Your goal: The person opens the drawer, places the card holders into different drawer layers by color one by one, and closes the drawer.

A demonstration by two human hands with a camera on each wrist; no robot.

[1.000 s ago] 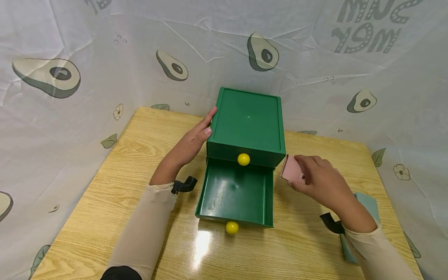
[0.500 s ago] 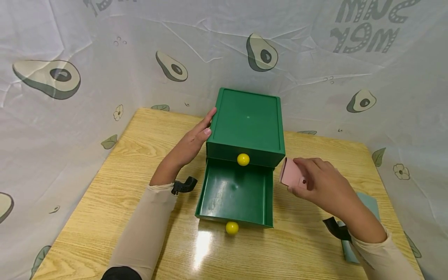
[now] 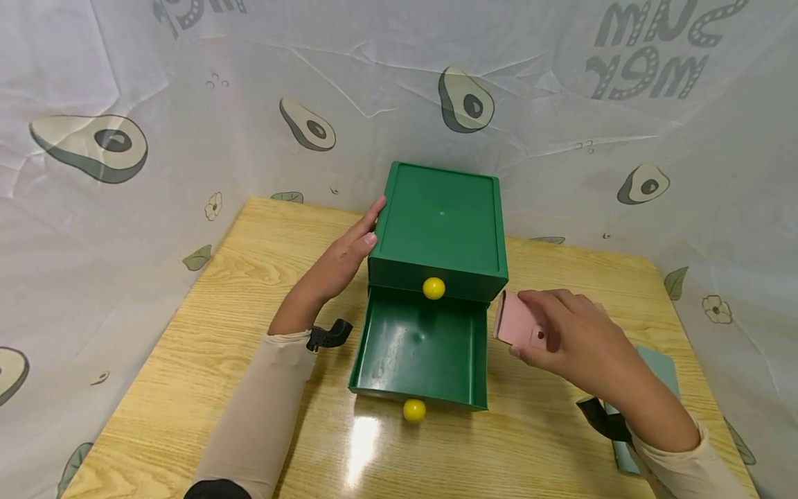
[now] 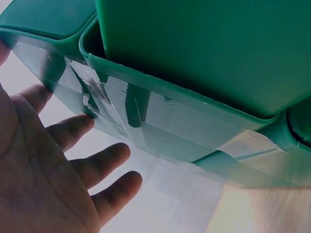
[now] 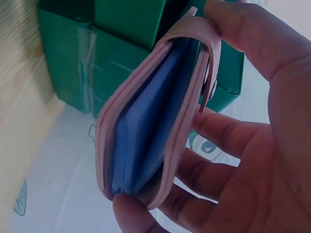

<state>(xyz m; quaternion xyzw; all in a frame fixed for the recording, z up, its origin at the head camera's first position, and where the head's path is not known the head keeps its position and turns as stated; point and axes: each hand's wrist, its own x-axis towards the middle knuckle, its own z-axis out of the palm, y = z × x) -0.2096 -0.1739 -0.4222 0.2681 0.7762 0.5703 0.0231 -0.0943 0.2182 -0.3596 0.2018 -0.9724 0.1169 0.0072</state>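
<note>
At right of centre, a person's right hand (image 3: 580, 339) pinches a small pink leather-look wallet (image 3: 519, 322) with a dark round snap, just right of an open green plastic drawer (image 3: 419, 346), bluish inner sleeves (image 5: 141, 131) showing in the right-wrist view. At centre left, the left hand (image 3: 339, 267) grips nothing, its extended fingers against the side of the drawer's green plastic cabinet (image 3: 442, 215). A flat pale-teal object (image 3: 661, 371), partly hidden by the right arm, lies lower right on a wood-grain table (image 3: 499, 450), an avocado-print white sheet (image 3: 380, 62) filling the top.
</note>
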